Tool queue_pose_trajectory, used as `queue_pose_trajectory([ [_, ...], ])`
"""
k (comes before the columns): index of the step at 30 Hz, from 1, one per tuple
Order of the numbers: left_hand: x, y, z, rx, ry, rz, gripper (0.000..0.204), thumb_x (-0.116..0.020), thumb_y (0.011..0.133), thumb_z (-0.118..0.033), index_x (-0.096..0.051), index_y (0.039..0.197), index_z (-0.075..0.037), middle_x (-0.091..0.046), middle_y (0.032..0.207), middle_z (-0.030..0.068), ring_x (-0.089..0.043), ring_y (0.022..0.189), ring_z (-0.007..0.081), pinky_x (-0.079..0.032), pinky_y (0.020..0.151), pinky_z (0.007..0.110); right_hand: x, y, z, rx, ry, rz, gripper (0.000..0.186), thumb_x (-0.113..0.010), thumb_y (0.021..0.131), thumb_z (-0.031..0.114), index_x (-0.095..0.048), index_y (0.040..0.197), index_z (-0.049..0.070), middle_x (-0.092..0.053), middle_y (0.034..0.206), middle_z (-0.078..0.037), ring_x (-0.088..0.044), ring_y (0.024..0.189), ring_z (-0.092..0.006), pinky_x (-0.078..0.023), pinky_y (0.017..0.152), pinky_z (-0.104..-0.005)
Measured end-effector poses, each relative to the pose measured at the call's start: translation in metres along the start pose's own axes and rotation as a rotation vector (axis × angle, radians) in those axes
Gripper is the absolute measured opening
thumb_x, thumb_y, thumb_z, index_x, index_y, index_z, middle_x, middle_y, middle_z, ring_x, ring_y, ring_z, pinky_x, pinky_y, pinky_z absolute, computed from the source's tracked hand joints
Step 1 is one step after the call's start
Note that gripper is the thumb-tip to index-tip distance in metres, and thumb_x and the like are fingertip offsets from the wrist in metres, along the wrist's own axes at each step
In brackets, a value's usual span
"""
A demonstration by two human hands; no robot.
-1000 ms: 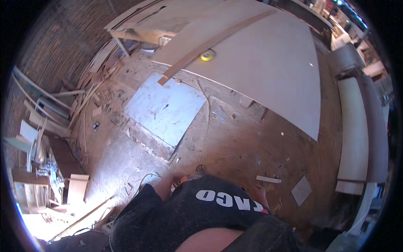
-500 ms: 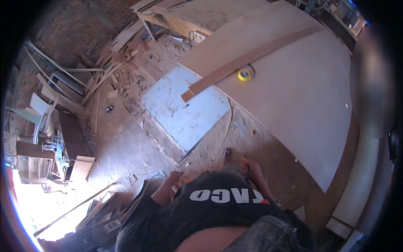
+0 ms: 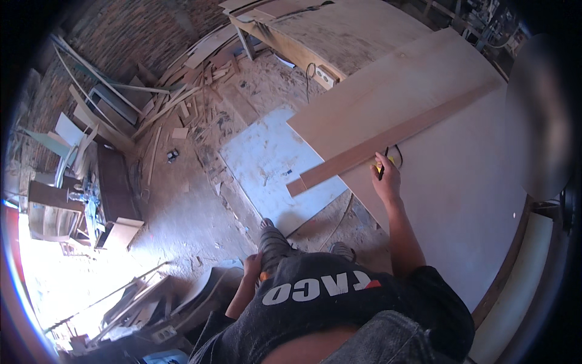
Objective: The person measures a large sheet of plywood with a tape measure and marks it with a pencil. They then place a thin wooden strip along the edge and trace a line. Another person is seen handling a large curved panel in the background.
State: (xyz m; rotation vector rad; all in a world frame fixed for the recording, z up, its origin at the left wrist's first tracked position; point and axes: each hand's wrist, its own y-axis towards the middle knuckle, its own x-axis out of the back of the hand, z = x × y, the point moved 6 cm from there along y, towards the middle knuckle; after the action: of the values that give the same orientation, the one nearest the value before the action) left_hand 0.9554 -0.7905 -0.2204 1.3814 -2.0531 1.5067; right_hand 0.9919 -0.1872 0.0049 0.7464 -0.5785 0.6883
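The yellow tape (image 3: 391,160) sits on the board (image 3: 461,200) beside the strip (image 3: 403,134), likely light, hard-cased and best pinched across its sides, though the right hand's (image 3: 388,178) fingers look clamped on a dark stick (image 3: 381,174); the left hand's (image 3: 252,266) I cannot tell.

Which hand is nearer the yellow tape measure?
Right: the right hand is at the yellow tape measure, partly covering it; the left hand is well away, to its left.
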Motion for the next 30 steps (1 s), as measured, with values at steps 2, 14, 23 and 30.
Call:
queue_pose_trajectory([
  [2,0.010,0.031,0.007,0.002,0.063,0.024,0.065,-0.063,0.095,-0.060,-0.077,0.108,0.002,-0.076,0.100,0.0253,-0.074,0.101,0.0335,-0.054,0.092,0.043,-0.019,0.010,-0.003,-0.066,0.023,-0.040,0.046,-0.073,0.089,0.005,-0.060,0.134,0.005,-0.072,0.113,-0.017,-0.073,0.096,-0.0321,-0.058,0.086,-0.0410],
  [14,0.198,0.260,0.003,-0.189,0.391,0.539,0.052,-0.068,0.096,-0.054,-0.067,0.119,-0.007,-0.071,0.103,0.0132,-0.070,0.083,0.0257,-0.051,0.062,0.040,-0.090,-0.043,0.080,-0.787,-0.207,-0.359,0.052,-0.074,0.090,0.010,-0.057,0.138,0.003,-0.068,0.122,-0.017,-0.071,0.096,-0.0296,-0.057,0.084,-0.0398],
  [23,0.318,0.437,-0.163,0.109,-0.081,0.273,0.054,-0.068,0.097,-0.051,-0.059,0.129,-0.008,-0.067,0.108,0.0102,-0.067,0.088,0.0247,-0.051,0.066,0.040,-0.117,-0.032,0.101,-0.822,-0.319,-0.525,0.049,-0.072,0.092,0.013,-0.059,0.138,0.003,-0.069,0.121,-0.018,-0.070,0.096,-0.0310,-0.056,0.088,-0.0419],
  [30,0.258,0.439,-0.303,-0.198,-0.015,0.475,0.048,-0.066,0.099,-0.042,-0.062,0.133,-0.008,-0.069,0.113,0.0079,-0.068,0.094,0.0217,-0.053,0.075,0.038,-0.118,0.014,0.066,-0.829,-0.483,-0.651,0.046,-0.070,0.095,0.019,-0.061,0.136,0.002,-0.070,0.121,-0.018,-0.069,0.103,-0.0311,-0.055,0.091,-0.0403],
])
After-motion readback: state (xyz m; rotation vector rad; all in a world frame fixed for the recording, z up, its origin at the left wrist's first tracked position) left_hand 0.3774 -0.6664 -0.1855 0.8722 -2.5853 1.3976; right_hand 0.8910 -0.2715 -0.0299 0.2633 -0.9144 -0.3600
